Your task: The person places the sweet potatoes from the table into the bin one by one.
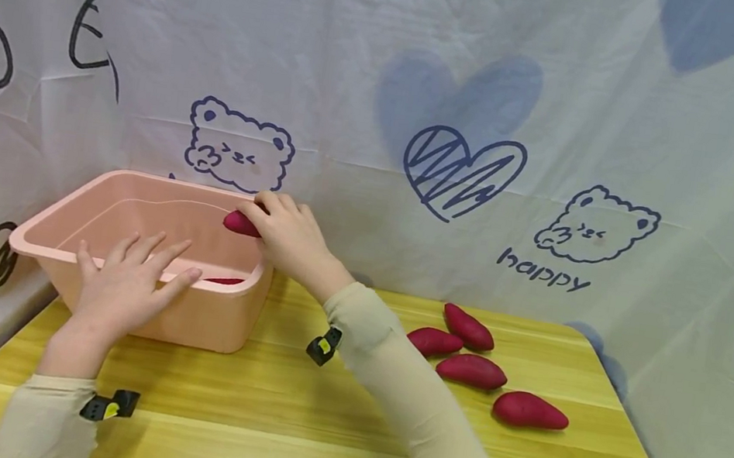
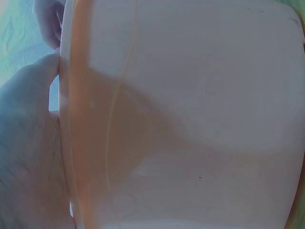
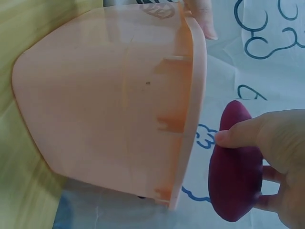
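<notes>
A pink plastic basin (image 1: 134, 184) stands on the left of the table. Over its right rim my right hand (image 1: 292, 233) grips a dark red sweet potato (image 3: 234, 167), thumb on one side and fingers on the other. My left hand (image 1: 126, 289) lies against the basin's near rim with its fingers spread and fairly straight. Inside the basin, part of another sweet potato (image 1: 226, 280) shows just above the near rim; the rest of the floor is hidden by the near wall.
Several loose sweet potatoes (image 1: 472, 371) lie on the right half of the wooden table (image 1: 284, 421), partly behind my right forearm. A printed cloth (image 1: 359, 87) hangs close behind the table and along both sides.
</notes>
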A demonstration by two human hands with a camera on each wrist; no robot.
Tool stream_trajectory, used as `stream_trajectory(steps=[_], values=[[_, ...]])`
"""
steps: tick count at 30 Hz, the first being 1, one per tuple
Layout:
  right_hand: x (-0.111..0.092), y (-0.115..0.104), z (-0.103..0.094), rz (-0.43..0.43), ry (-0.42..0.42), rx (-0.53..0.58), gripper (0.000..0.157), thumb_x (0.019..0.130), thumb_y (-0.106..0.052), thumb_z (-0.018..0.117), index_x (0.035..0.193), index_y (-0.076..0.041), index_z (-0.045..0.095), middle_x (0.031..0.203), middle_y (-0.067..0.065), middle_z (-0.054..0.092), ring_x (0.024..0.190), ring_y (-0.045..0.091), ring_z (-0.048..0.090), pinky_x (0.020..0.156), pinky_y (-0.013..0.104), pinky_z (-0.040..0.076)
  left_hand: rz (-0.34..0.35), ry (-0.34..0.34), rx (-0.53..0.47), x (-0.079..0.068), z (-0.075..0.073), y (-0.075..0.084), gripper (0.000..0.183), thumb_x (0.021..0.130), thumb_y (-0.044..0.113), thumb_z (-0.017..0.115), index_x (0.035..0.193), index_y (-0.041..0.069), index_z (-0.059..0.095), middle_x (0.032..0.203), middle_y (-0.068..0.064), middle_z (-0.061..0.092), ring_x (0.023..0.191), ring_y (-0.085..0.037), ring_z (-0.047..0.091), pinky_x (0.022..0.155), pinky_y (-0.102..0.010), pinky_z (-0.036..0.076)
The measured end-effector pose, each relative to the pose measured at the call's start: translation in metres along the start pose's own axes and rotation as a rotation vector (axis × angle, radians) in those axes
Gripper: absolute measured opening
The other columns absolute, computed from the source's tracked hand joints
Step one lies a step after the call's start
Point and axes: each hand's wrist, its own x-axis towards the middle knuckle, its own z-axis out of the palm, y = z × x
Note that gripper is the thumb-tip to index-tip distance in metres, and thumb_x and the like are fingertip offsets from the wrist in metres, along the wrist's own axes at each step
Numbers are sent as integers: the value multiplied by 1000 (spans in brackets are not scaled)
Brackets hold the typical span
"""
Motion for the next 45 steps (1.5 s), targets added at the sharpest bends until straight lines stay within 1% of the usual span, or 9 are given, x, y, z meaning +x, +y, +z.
stream_trajectory(steps=[8, 12, 18, 23, 26, 29, 34, 45], values=[[22, -13, 10, 18, 34, 40, 47, 95, -27, 64, 140, -30, 49, 133, -2, 55, 121, 17, 52, 93, 32, 48, 4, 3, 4, 0, -1, 0, 73, 94, 70, 32, 149, 23, 39, 154, -23, 32, 140, -51, 21, 102, -80, -15], [29, -19, 17, 28, 53, 39, 47, 95, -28, 63, 140, -31, 49, 133, -3, 55, 121, 16, 53, 93, 33, 48, 5, 6, 6, 1, -1, 0, 73, 94, 70, 32, 149, 22, 40, 154, -23, 33, 139, -51, 21, 102, -81, -14], [35, -24, 29, 53, 53, 54, 47, 95, -27, 62, 139, -34, 47, 130, -6, 55, 121, 13, 52, 94, 34, 46, 7, 17, 12, 1, -1, -1, 72, 94, 70, 32, 146, 22, 43, 153, -22, 35, 139, -50, 24, 102, -81, -12], [38, -24, 37, 60, 40, 65, 46, 96, -25, 60, 139, -33, 48, 130, -5, 55, 120, 14, 53, 99, 35, 46, 11, 13, 15, 2, -2, 0, 71, 94, 70, 32, 147, 24, 42, 154, -22, 34, 139, -50, 24, 103, -81, -11], [39, -25, 41, 51, 19, 64, 45, 96, -26, 60, 139, -31, 48, 134, -4, 54, 123, 15, 52, 103, 37, 45, 9, 13, 16, 2, -2, 0, 71, 94, 70, 32, 147, 24, 42, 154, -22, 34, 139, -50, 24, 103, -80, -12], [39, -26, 47, 26, 13, 61, 44, 97, -26, 60, 140, -29, 49, 139, -4, 52, 129, 16, 49, 105, 39, 44, 7, 8, 18, 2, -2, -1, 72, 94, 70, 32, 148, 24, 42, 154, -22, 34, 139, -50, 23, 103, -80, -12], [35, -27, 54, -2, 31, 49, 42, 99, -24, 56, 140, -30, 49, 142, -4, 50, 134, 15, 45, 106, 38, 42, 5, -2, 22, 2, -1, 0, 73, 94, 71, 32, 148, 24, 40, 154, -23, 33, 139, -50, 23, 103, -80, -13], [36, -26, 57, -14, 52, 68, 45, 98, -24, 56, 142, -29, 47, 142, -4, 50, 134, 15, 46, 108, 38, 41, 6, 7, 21, 3, -3, 0, 72, 94, 70, 33, 148, 23, 42, 154, -22, 34, 139, -50, 23, 103, -81, -12]])
